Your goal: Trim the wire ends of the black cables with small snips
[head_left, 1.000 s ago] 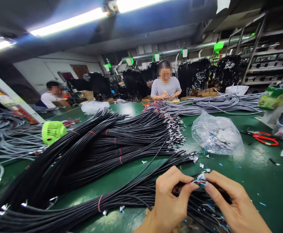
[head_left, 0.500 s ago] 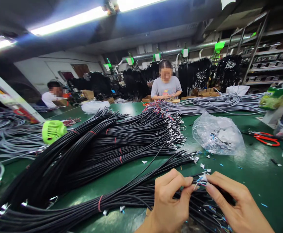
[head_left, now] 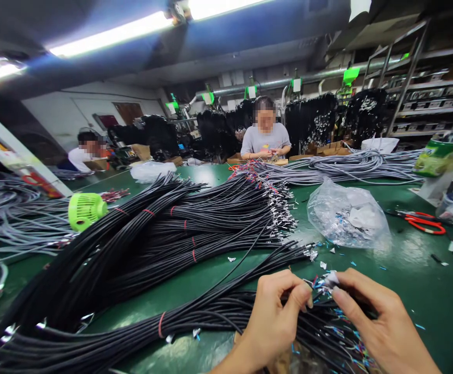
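My left hand (head_left: 280, 306) is closed in a pinch around a black cable (head_left: 307, 282), close to its stripped end. Thin blue and white wires (head_left: 320, 283) fan out of that end, between the two hands. My right hand (head_left: 374, 311) pinches a whitish foil scrap (head_left: 331, 279) between thumb and forefinger, right beside the wires; whether the scrap is still attached cannot be made out. Under both hands lies a bundle of black cables (head_left: 203, 317), tied with a red band (head_left: 161, 324), its coloured wire ends partly hidden by my right hand.
Several more banded black cables (head_left: 152, 234) fill the left and middle of the green table (head_left: 405, 270). A clear plastic bag (head_left: 348, 215) holds scraps. Red-handled pliers (head_left: 424, 222) lie to the right. A green fan (head_left: 86, 212) stands left. Opposite sits a co-worker (head_left: 265, 135).
My hands have moved slightly apart. The whitish scrap has shifted from over the wires to between my right fingertips, and my left fingers have curled further in.
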{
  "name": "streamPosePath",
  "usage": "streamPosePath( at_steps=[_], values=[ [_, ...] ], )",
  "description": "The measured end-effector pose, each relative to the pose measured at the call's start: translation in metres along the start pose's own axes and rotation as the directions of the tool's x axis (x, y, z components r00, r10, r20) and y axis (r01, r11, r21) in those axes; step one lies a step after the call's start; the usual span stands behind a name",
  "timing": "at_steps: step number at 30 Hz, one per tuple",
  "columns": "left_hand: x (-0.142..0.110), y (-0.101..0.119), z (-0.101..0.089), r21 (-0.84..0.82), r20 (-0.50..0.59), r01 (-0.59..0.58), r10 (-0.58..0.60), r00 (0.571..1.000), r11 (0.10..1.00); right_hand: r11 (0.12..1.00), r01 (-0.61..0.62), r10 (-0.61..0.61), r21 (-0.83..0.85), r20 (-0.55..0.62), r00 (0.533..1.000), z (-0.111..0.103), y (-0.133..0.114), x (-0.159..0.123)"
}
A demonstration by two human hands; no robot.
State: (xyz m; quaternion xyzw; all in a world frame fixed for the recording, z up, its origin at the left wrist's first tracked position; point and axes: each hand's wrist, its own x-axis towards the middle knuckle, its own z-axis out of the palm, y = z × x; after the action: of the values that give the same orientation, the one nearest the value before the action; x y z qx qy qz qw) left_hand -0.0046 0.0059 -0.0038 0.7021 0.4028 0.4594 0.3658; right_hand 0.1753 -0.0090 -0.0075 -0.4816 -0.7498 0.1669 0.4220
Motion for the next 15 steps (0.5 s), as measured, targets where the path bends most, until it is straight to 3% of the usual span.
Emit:
streamPosePath(
  at_steps=[3, 8, 12, 15],
  values=[
    [-0.002, 0.001, 0.0, 0.084, 0.052, -0.012, 0.008, 0.999, 0.996, 0.999, 0.016, -0.016, 0.036, 0.017, 1.0, 0.003, -0.003, 0.002],
    [-0.002, 0.003, -0.001, 0.147, 0.141, -0.019, -0.002, 0.99, 0.989, 0.982, 0.183, -0.185, 0.039, 0.05, 0.982, 0.005, -0.005, 0.006],
    [0.0, 0.002, -0.001, 0.128, 0.167, -0.003, -0.018, 0.986, 0.992, 0.992, 0.125, -0.128, 0.036, 0.109, 0.986, 0.009, 0.002, 0.005],
    [0.001, 0.0, 0.002, 0.121, 0.153, 0.011, -0.029, 0.988, 0.993, 0.975, 0.217, -0.214, -0.051, 0.055, 0.975, 0.012, 0.008, 0.002]
  ],
)
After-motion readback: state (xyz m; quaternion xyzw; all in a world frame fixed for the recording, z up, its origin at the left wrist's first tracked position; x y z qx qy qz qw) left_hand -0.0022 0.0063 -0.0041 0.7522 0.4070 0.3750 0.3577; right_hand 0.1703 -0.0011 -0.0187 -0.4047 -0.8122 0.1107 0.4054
